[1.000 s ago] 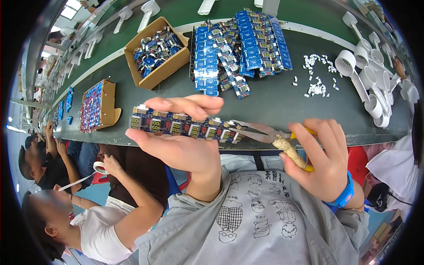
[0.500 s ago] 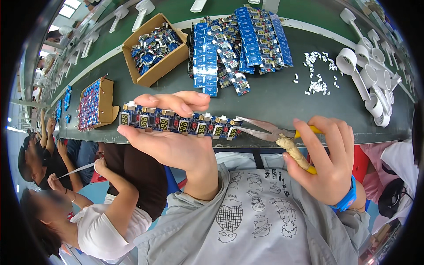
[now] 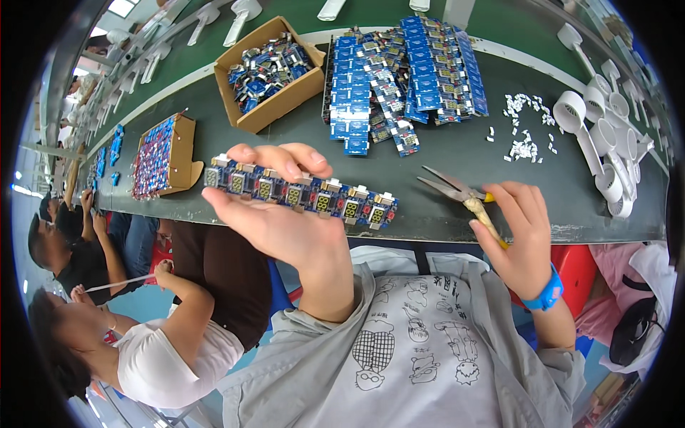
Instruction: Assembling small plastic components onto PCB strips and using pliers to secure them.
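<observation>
A strip of joined blue circuit boards [image 3: 293, 195] with small digit displays lies across my left hand [image 3: 285, 228], gripped between its thumb and fingers. My right hand [image 3: 515, 239] is closed round the yellow handles of a pair of pliers [image 3: 467, 198], one handle wrapped in tan tape. Their long metal jaws stand apart, pointing left toward the strip's right end without touching it. Beyond my hands, stacked strips of the same blue boards [image 3: 422, 68] lie on the dark green bench [image 3: 285, 153]. To their left is a cardboard box [image 3: 275, 98] of loose single boards.
Small white pieces [image 3: 524, 148] are scattered right of the stack. White plastic handles with round heads [image 3: 603, 135] lie at the far right. A second cardboard box [image 3: 184, 146], packed with boards, stands at left. Co-workers sit along the left, one in a white shirt [image 3: 164, 360].
The pliers in my right hand have drawn away from the strip's right end. Their jaws, earlier at that end, are now apart from it. My left hand keeps hold of the strip.
</observation>
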Tool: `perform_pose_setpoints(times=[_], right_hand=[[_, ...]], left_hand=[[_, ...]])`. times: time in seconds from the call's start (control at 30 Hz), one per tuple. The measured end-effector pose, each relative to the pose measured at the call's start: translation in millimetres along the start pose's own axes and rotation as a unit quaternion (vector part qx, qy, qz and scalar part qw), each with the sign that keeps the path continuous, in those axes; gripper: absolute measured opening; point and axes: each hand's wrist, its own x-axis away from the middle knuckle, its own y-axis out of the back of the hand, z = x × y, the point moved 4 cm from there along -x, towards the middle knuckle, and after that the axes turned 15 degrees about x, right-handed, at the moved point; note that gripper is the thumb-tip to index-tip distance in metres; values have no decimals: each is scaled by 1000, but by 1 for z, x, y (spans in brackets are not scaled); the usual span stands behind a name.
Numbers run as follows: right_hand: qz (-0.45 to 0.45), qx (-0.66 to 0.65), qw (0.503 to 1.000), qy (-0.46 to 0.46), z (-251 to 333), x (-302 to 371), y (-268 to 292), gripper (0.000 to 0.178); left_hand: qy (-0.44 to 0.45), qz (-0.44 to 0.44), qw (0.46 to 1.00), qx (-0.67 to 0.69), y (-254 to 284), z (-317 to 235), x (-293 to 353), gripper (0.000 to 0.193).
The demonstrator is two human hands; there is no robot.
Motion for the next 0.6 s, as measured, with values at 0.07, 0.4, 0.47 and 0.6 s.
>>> perform_pose_setpoints(times=[0.07,0.4,0.47,0.6], right_hand=[[-14,16,1000,8,-5,0,-18,37],[62,75,994,50,6,-17,-12,57],[62,17,995,70,13,-31,6,51],[-62,-162,966,192,62,-88,34,39]], left_hand=[[-1,-11,1000,-2,0,1,0,49],[66,14,997,24,5,-1,-9,64],[163,117,979,-45,-5,9,-9,89],[324,207,884,-266,-11,16,3,90]])
